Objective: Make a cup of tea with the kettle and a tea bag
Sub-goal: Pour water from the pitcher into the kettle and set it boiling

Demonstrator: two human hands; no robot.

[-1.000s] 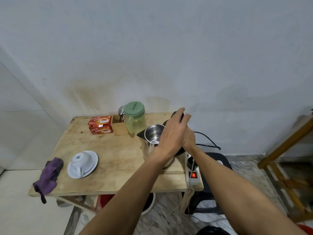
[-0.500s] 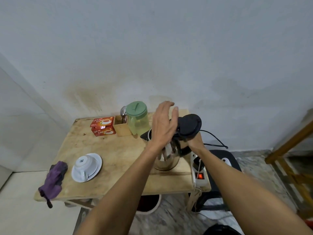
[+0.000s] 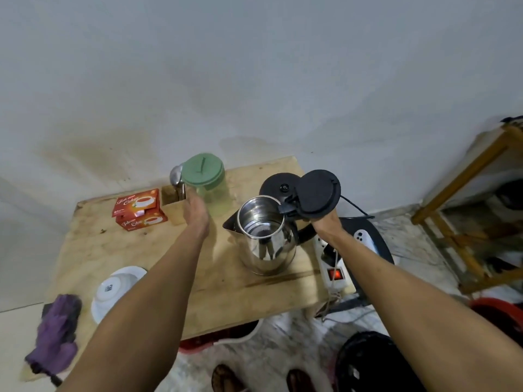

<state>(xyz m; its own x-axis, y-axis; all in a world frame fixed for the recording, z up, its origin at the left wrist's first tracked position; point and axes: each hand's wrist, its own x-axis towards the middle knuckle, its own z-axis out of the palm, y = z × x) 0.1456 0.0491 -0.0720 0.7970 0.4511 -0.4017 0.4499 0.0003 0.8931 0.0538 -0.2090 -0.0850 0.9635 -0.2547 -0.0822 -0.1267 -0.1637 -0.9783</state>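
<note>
Left hand (image 3: 196, 212) perhaps hides pitcher (image 3: 208, 183) handle

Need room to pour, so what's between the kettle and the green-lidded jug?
Head view: only bare table lies between the kettle and jug. The left hand reaches toward the jug's near side.

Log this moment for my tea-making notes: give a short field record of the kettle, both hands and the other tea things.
kettle: stainless steel kettle on wooden table, off its black base
lid: black hinged lid open
right hand: right hand on kettle handle
left hand: left hand reaching green-lidded plastic jug
cup: white cup upside down on saucer
tea: two red tea boxes
</note>
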